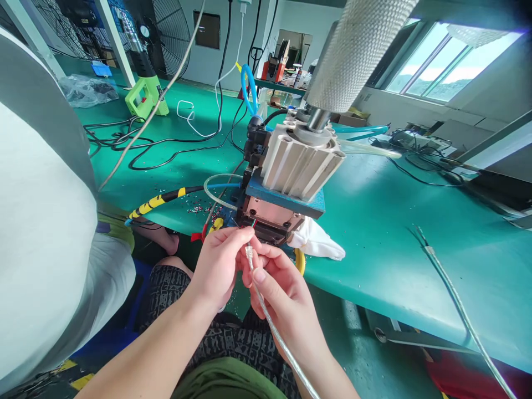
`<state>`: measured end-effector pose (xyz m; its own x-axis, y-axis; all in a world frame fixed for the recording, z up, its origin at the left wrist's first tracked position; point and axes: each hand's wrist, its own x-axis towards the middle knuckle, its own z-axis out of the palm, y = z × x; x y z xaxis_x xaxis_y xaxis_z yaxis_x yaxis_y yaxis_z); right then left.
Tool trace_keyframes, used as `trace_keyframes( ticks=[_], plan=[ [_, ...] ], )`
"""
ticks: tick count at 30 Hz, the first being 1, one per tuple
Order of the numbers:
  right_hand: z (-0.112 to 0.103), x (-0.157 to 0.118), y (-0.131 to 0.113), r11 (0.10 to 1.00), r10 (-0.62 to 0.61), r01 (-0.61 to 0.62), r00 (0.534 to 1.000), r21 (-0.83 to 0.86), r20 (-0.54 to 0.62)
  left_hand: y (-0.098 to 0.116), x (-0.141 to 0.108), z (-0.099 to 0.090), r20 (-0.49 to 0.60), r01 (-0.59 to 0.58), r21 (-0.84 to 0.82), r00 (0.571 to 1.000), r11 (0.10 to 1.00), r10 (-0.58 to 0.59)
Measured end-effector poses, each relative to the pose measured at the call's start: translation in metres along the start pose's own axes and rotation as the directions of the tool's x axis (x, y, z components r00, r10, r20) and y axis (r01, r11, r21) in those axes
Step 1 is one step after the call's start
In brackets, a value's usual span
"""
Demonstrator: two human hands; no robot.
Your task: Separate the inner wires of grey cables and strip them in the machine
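My left hand (pixel 222 260) pinches the thin wires at the stripped end of a silvery cable (pixel 272 327), just in front of the machine's dark lower jaw. My right hand (pixel 280 282) is closed round the same cable, a little below its end, with the thumb on top. Small coloured wire tips show at the slot of the pneumatic press (pixel 274 210). The fingertips partly hide the wires, so I cannot tell how far in they reach. A white cloth (pixel 318 239) lies beside the press at its right.
A second cable (pixel 453 293) with a stripped end lies on the green table (pixel 374 238) at right. A green tool (pixel 145 97), plastic bag (pixel 89 90) and black cords are at back left. A person in white (pixel 41 221) is close on the left.
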<state>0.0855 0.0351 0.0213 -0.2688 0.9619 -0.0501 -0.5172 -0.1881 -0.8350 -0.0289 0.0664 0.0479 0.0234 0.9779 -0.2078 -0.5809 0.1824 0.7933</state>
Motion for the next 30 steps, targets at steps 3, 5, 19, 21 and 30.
trace_keyframes(
  ticks=[3,5,19,21,30],
  plan=[
    [0.0009,-0.0001,-0.0007,1.0,0.001,-0.001,1.0,0.002,-0.008,0.0007,-0.0006,0.0006,-0.004,0.005,0.007,1.0,1.0,-0.005],
    [0.0013,0.0001,-0.0013,1.0,0.001,-0.001,1.0,0.006,-0.009,0.0011,-0.0012,0.0006,-0.009,0.001,0.007,1.0,1.0,-0.001],
    [0.0014,0.0007,-0.001,1.0,0.002,-0.002,1.0,0.032,0.004,0.0016,0.0004,0.0007,-0.023,-0.011,0.015,1.0,1.0,0.012],
    [0.0016,0.0005,-0.0013,0.999,-0.002,0.001,1.0,0.036,0.008,0.0009,0.0002,0.0006,-0.024,-0.011,0.012,1.0,1.0,0.011],
    [0.0016,-0.0001,-0.001,0.999,0.011,-0.011,1.0,0.033,0.003,-0.0013,-0.0003,-0.0004,-0.02,-0.025,0.008,1.0,1.0,0.025]
  ],
)
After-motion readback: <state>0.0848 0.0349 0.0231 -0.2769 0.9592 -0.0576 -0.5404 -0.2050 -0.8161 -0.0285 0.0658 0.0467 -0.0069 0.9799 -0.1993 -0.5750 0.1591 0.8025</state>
